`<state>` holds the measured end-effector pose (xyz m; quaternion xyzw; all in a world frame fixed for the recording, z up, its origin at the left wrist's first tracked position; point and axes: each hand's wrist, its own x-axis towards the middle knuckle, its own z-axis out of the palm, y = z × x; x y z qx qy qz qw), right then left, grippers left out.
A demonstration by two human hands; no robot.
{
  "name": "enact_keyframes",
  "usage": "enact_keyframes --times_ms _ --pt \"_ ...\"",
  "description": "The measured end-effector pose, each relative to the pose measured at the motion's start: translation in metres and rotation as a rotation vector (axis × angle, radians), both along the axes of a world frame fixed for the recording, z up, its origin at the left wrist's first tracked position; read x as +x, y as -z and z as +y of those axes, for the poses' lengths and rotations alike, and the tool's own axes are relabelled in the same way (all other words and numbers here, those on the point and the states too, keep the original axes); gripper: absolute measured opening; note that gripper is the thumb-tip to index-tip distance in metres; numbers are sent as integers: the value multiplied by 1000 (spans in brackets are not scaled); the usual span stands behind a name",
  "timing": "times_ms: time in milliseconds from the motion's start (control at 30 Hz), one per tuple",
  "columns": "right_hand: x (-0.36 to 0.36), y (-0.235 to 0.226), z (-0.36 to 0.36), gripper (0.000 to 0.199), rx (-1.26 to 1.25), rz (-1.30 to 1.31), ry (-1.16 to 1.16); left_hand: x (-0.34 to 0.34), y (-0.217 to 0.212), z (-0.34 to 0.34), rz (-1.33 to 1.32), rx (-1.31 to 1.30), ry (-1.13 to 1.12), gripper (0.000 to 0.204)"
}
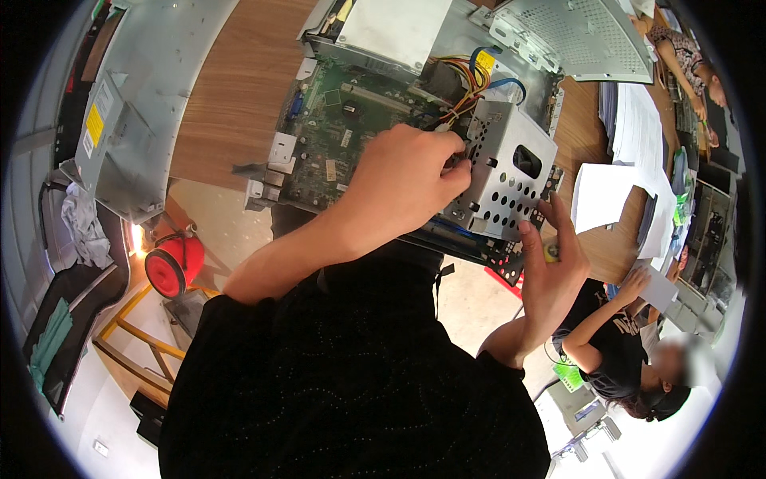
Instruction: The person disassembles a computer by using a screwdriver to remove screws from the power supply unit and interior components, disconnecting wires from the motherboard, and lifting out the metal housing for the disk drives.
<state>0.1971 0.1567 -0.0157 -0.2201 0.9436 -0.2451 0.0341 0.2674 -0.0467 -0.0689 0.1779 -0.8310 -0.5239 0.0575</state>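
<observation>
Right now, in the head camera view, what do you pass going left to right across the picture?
Grey metal case panel → red round object → green circuit board → left hand → perforated metal drive cage → right hand → white papers.
</observation>
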Motion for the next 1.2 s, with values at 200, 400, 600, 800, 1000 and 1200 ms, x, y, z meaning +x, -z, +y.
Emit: enact_keyframes --times_ms 200,400,600,800,1000,1200 --pt "-3 -2 -5 50 30 -62 19 -3 6 0 10 73 -24 21" --pt "-8 -2 9 47 -193 -219 108 -5 6 -7 -55 185 39 21" --pt "-5 -7 9 41 -267 -232 131 -3 6 -4 -28 68 20 18" --pt "-6 3 8 39 -187 -149 30 2 9 0 -92 -65 58 18" --pt "-7 5 3 36 -161 -48 3 0 11 2 -48 -40 42 19" --pt "-5 0 0 32 -38 -4 -54 4 8 1 -91 -10 55 20"
